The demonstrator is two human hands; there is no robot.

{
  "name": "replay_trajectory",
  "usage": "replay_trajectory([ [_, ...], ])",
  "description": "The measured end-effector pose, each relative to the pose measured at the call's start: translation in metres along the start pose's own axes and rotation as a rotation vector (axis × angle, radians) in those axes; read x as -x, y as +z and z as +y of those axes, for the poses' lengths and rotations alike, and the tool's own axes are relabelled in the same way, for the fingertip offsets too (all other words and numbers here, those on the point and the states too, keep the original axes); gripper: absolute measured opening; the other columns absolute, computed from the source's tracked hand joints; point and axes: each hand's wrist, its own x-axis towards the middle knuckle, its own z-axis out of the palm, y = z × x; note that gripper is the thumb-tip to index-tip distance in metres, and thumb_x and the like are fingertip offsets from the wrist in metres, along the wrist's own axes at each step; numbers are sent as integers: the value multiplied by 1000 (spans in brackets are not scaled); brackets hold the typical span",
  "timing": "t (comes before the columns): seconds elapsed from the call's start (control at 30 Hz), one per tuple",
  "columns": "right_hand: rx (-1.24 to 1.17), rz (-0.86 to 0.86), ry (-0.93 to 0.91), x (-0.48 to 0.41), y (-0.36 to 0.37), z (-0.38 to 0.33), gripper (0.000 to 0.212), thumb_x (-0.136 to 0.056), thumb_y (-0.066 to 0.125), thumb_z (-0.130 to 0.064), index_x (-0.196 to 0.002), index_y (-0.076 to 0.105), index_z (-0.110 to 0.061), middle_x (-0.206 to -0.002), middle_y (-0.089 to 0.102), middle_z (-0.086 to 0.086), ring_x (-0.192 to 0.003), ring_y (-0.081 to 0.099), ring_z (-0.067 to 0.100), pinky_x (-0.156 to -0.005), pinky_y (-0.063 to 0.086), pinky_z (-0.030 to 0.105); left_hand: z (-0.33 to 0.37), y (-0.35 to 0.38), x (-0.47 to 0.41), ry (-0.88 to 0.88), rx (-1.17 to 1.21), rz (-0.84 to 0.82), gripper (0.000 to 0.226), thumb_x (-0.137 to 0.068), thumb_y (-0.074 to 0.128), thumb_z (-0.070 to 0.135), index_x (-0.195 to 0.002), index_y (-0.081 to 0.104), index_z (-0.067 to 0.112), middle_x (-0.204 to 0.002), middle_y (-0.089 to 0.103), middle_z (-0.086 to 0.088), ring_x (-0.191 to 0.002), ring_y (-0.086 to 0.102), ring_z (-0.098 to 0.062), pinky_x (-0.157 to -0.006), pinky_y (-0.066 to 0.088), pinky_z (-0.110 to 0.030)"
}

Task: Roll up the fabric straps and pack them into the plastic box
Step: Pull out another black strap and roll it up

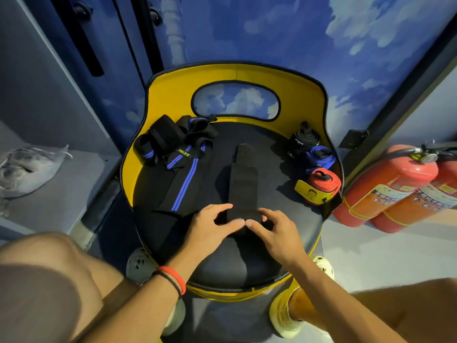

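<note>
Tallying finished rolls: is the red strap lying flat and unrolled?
No, the red strap sits coiled in a tight roll at the right side of the chair seat, next to the blue roll.

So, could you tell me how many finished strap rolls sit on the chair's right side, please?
3, along the seat's right edge: black roll farthest back, blue roll in the middle, red roll nearest. The tangled pile at left could hide others.

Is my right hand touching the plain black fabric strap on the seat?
Touching. In the head view the right hand curls its fingers over the rolled near end of the plain black fabric strap, with no gap.
</note>
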Motion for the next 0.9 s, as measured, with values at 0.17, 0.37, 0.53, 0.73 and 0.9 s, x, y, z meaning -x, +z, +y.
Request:
replay_trajectory([
  [0.17, -12, -23, 62, -4, -2, -11, 61, -81, 54, -78, -116, 73, -31, -107, 70, -9, -101, 65, 14, -93, 54, 43, -8, -1, 0, -35, 11, -20, 64, -77, 88, 34, -136, 64, 29, -130, 61, 13, -121, 58, -4, -97, 49, -18],
  [0.37, 77, -51, 171, 0, -8, -16, 86, -67, 34, -97, -69, 70, -19, -70, 69, -4, -76, 66, 21, -78, 56, 44, -2, 5, 10, -149, 64, 34, 27, -74, 86, 47, -92, 78, 29, -89, 79, 10, -89, 75, -10, -89, 61, -45],
  [0.53, 189, -72, 232, 5, -15, -23, 91, -66, 32, -94, -62, 61, -7, -62, 61, 7, -71, 62, 28, -69, 53, 40, -1, 8, 15, -243, -28, 53, 48, -70, 83, 59, -69, 72, 13, -68, 71, -5, -77, 73, -27, -80, 61, -55],
  [0.73, 112, -48, 216, 11, -13, -22, 82, -70, 44, -91, -112, 71, -26, -110, 75, -4, -103, 69, 22, -86, 57, 36, 11, 8, 10, -301, 101, 68, 42, -73, 87, 51, -63, 73, 12, -65, 70, -7, -78, 75, -26, -77, 64, -48],
  [0.9, 25, -90, 145, 22, -1, -20, 65, -64, 68, -79, -117, 65, -42, -111, 72, -16, -104, 68, 14, -89, 57, 43, 23, 7, -6, -328, 77, 160, 53, -77, 87, 42, -48, 54, 13, -42, 51, 5, -52, 61, -15, -66, 65, -46],
])
